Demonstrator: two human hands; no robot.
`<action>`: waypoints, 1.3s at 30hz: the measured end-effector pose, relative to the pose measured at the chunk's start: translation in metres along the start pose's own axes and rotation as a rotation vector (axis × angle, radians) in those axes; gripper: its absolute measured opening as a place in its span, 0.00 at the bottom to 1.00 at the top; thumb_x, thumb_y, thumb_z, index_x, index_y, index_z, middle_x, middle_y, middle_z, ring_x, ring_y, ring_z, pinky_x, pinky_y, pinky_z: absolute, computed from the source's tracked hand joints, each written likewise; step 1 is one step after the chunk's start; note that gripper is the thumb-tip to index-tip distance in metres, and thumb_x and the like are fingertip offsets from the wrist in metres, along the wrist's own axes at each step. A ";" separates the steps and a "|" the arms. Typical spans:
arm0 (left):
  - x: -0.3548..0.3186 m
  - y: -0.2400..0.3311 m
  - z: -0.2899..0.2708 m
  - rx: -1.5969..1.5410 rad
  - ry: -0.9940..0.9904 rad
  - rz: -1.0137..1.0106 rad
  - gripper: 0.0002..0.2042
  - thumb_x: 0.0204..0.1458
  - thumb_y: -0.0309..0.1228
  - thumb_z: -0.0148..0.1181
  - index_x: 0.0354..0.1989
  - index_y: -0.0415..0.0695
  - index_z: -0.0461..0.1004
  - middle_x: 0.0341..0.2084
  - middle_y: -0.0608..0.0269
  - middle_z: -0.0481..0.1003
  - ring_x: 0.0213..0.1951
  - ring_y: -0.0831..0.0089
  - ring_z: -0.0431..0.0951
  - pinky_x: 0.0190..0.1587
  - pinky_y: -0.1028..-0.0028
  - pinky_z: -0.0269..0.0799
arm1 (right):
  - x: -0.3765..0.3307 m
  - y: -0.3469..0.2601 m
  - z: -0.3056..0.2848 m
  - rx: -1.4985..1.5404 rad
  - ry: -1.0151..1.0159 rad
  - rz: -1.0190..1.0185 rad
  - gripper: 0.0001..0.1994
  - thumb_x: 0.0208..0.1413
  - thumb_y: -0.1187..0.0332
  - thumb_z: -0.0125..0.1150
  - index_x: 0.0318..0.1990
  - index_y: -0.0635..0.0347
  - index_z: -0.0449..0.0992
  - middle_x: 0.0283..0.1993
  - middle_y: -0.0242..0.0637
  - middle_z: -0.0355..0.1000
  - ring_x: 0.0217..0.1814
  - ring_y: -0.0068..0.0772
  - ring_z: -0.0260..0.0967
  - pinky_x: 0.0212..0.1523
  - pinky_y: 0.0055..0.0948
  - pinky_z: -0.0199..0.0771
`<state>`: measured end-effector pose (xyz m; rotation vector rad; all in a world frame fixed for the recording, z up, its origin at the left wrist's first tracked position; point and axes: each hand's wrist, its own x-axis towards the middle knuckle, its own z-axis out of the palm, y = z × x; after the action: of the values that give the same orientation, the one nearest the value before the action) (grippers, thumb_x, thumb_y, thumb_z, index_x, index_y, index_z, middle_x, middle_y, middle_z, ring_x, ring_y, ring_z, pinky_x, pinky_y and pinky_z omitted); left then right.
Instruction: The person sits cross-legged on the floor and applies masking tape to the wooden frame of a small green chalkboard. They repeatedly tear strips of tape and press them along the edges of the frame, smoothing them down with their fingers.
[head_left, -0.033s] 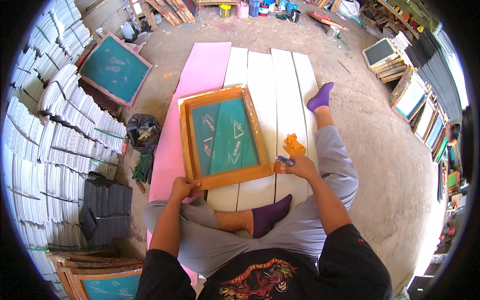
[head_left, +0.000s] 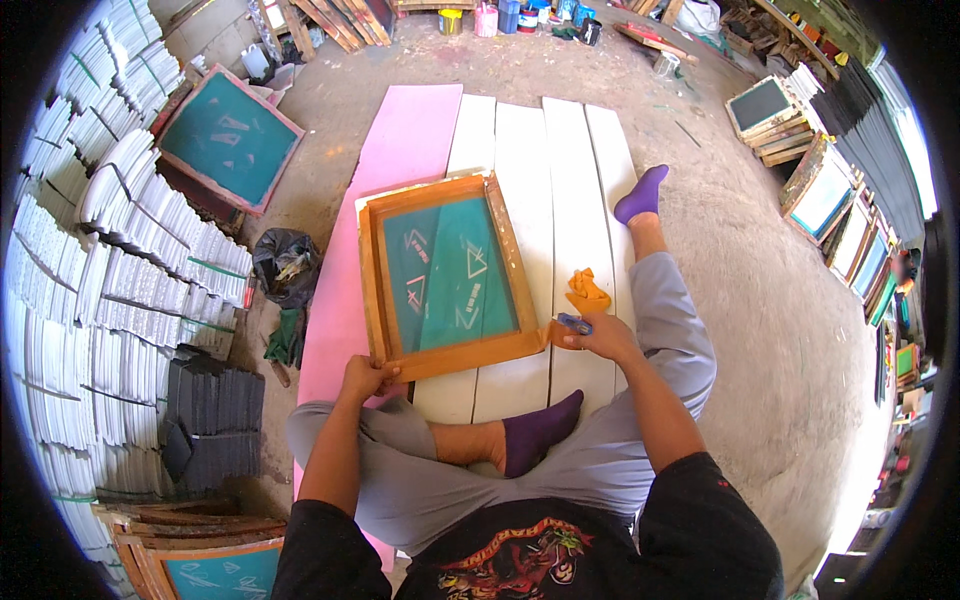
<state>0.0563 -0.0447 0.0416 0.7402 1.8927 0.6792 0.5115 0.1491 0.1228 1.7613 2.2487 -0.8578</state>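
Note:
A wooden screen-printing frame (head_left: 511, 255) with green mesh (head_left: 448, 290) and pale line designs lies on the boards before me. My left hand (head_left: 368, 378) is closed on its near left corner, thumb on the wood. Brown tape (head_left: 470, 352) runs along the near edge and stretches past the near right corner to a tape roll (head_left: 566, 338). My right hand (head_left: 604, 336) is closed around that roll, together with a small blue tool (head_left: 574, 323) that looks like a box cutter. Just beyond it lies crumpled orange-brown tape (head_left: 588, 290).
I sit on white boards (head_left: 520, 140) beside a pink board (head_left: 405, 130). Tied white stacks (head_left: 130, 270) and a black bag (head_left: 287, 265) stand left. More screen frames lean left (head_left: 232, 138), near left (head_left: 220, 572) and right (head_left: 822, 188). Paint buckets (head_left: 486, 20) line the back.
My right hand, with the tape roll and blue tool, has shifted very slightly to the right. The frame and my left hand stay in place.

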 end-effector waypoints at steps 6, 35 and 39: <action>-0.003 0.003 -0.011 -0.057 -0.068 -0.029 0.14 0.49 0.27 0.75 0.21 0.33 0.74 0.16 0.57 0.75 0.16 0.71 0.75 0.17 0.70 0.71 | -0.001 0.047 -0.018 0.318 0.067 -0.128 0.23 0.49 0.48 0.74 0.38 0.60 0.81 0.33 0.43 0.78 0.34 0.42 0.75 0.37 0.37 0.72; -0.081 0.223 -0.018 -0.187 -0.440 0.457 0.08 0.47 0.21 0.74 0.29 0.41 0.78 0.26 0.70 0.78 0.29 0.82 0.76 0.33 0.78 0.70 | 0.033 -0.145 0.020 0.784 -0.156 -0.925 0.37 0.48 0.54 0.78 0.65 0.56 0.71 0.69 0.40 0.66 0.73 0.43 0.60 0.73 0.42 0.59; -0.100 0.250 -0.029 -0.130 -0.529 0.569 0.09 0.46 0.21 0.75 0.29 0.42 0.78 0.25 0.73 0.76 0.28 0.85 0.72 0.32 0.80 0.65 | 0.014 -0.184 0.010 0.969 -0.397 -0.972 0.33 0.52 0.57 0.75 0.64 0.59 0.71 0.66 0.43 0.69 0.72 0.41 0.62 0.72 0.41 0.60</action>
<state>0.1168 0.0427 0.2910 1.2515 1.1460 0.8418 0.3342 0.1299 0.1701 0.3341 2.4757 -2.4922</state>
